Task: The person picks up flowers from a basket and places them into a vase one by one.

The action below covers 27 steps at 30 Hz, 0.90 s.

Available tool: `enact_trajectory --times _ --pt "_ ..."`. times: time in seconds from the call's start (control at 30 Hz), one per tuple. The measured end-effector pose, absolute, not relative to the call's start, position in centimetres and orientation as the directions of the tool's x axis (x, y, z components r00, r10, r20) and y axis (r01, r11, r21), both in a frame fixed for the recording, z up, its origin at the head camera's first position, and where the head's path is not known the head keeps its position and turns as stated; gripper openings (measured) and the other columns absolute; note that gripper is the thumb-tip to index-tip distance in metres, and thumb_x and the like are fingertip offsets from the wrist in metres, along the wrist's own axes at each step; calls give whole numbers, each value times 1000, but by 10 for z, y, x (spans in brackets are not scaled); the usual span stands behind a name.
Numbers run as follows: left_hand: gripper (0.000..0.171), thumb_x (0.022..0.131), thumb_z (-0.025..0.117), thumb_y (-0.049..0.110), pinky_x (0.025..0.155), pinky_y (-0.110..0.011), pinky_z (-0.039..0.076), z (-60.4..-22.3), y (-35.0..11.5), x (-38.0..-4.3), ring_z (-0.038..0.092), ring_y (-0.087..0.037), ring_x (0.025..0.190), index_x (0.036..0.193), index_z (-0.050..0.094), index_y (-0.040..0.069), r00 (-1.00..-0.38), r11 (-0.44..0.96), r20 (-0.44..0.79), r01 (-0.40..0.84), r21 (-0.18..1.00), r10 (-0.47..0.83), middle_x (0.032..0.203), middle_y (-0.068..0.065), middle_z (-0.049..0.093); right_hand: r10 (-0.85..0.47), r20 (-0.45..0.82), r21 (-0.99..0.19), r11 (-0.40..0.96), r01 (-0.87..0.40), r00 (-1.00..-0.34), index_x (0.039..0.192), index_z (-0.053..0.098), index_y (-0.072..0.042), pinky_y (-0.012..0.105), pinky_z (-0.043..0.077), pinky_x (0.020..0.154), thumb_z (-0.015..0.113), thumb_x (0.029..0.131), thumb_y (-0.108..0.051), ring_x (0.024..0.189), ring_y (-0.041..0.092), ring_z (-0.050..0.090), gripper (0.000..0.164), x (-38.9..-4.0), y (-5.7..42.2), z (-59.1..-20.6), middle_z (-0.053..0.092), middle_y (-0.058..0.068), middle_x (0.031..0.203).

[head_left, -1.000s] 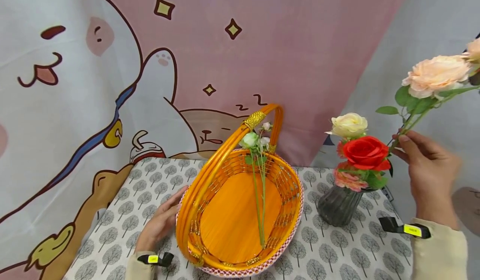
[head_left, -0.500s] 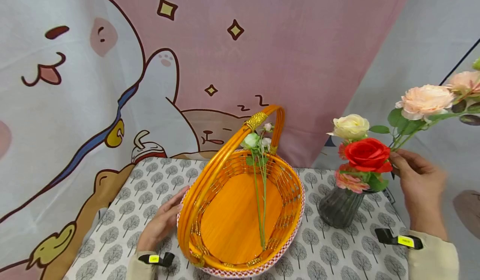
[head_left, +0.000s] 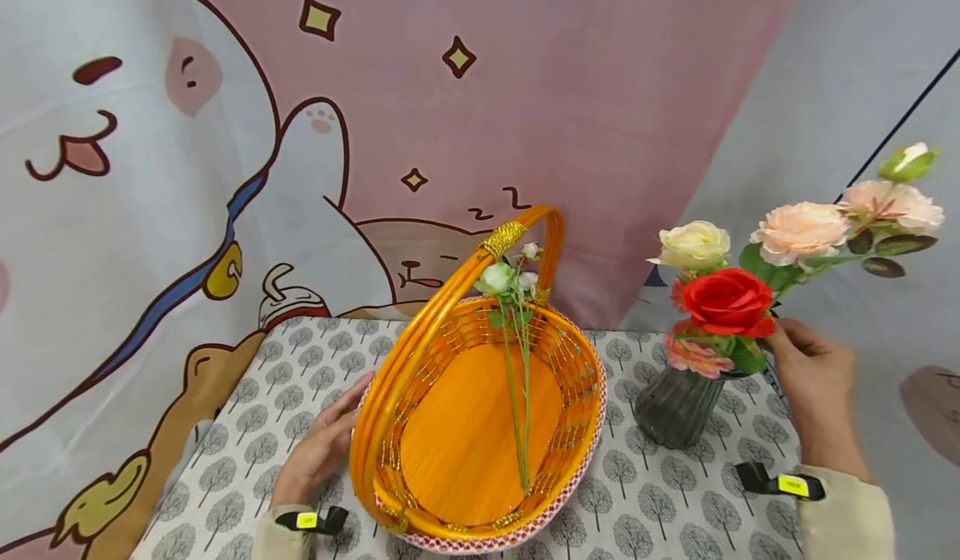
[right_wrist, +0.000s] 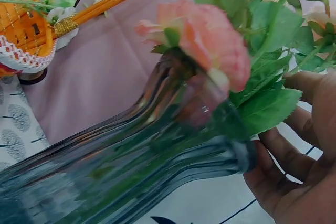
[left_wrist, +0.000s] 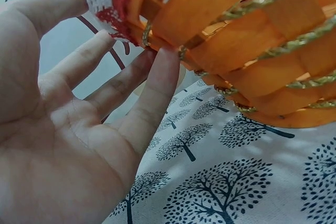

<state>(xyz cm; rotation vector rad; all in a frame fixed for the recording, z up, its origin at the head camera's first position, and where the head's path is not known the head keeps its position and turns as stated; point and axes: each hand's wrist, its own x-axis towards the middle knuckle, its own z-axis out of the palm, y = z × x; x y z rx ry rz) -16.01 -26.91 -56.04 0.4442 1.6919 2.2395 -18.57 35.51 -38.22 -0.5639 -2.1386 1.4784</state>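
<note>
My left hand (head_left: 318, 452) touches the left side of the orange woven basket (head_left: 480, 443), its fingers (left_wrist: 152, 95) fairly straight against the rim and weave. Two thin-stemmed flowers, one a pale green-white rose (head_left: 497, 278), lean inside the basket. On the right, my right hand (head_left: 813, 385) pinches the stem of a peach flower spray (head_left: 801, 233) close beside the mouth of the grey ribbed glass vase (head_left: 675, 410). In the vase stand a red rose (head_left: 727, 302), a cream rose (head_left: 693, 246) and a pink flower (right_wrist: 210, 43).
Under everything lies a white cloth with grey tree prints (head_left: 660, 502). Behind the table hangs a pink curtain (head_left: 600, 127) with cartoon animals. The basket's tall arched handle (head_left: 427, 352) rises above its rim.
My right hand has come down and left with the peach spray, from above the vase's right side to beside its mouth. The left hand and basket stay in place.
</note>
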Motion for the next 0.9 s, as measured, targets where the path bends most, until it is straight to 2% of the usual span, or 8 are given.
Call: enact_trajectory --times 0.1,0.23,0.33,0.37,0.53,0.67,0.73,0.9 --pt "59 110 31 4 112 -32 50 -562 -270 -160 55 -12 137 166 12 12 -900 -272 87 -36 962 427 160 13 38 592 90 -933 332 140 -801 105 80 -24 15 41 62 68 98 -34 78 0 52 17 -186 355 -389 61 -34 68" --pt "59 110 32 3 111 -33 51 -563 -270 -160 56 -13 136 166 13 12 -902 -277 87 -37 960 422 159 12 40 607 -4 -921 307 239 -794 134 69 -9 16 42 64 63 100 -36 85 2 48 44 -187 354 -397 57 -32 78" --pt "59 110 32 4 112 -33 51 -563 -270 -160 56 -12 136 166 16 15 -906 -275 63 -60 960 418 158 12 41 619 -47 -903 309 298 -784 142 60 -3 19 43 67 60 100 -37 90 4 48 54 -187 354 -402 54 -28 86" --pt "58 110 32 5 112 -33 50 -563 -269 -160 56 -12 136 166 17 15 -908 -272 53 -68 960 416 158 13 41 618 -58 -898 311 311 -784 143 60 -4 20 43 69 59 100 -38 95 8 51 55 -187 354 -403 58 -24 92" --pt "58 111 32 6 113 -33 50 -564 -269 -160 55 -11 137 166 16 15 -913 -263 33 -82 961 406 157 14 41 606 -94 -882 318 349 -790 146 60 -14 27 43 81 58 100 -43 110 16 52 54 -184 353 -407 56 -24 97" --pt "59 110 32 5 113 -34 49 -564 -270 -160 55 -12 137 166 15 14 -911 -269 39 -80 960 410 158 13 42 606 -101 -895 291 339 -789 144 62 -21 27 43 84 59 100 -43 108 10 51 49 -181 354 -413 52 -31 93" --pt "59 110 32 4 113 -35 50 -563 -270 -161 55 -12 137 166 15 14 -910 -275 36 -87 958 412 158 13 42 609 -98 -897 288 334 -787 140 65 -23 26 42 82 60 100 -43 101 3 50 45 -180 355 -416 52 -31 90" --pt "59 110 34 6 113 -35 50 -562 -270 -161 55 -12 137 166 15 14 -915 -270 25 -93 958 403 157 14 42 630 -86 -900 284 331 -772 133 69 -26 24 42 76 61 100 -41 91 -1 48 37 -182 355 -419 52 -31 88"
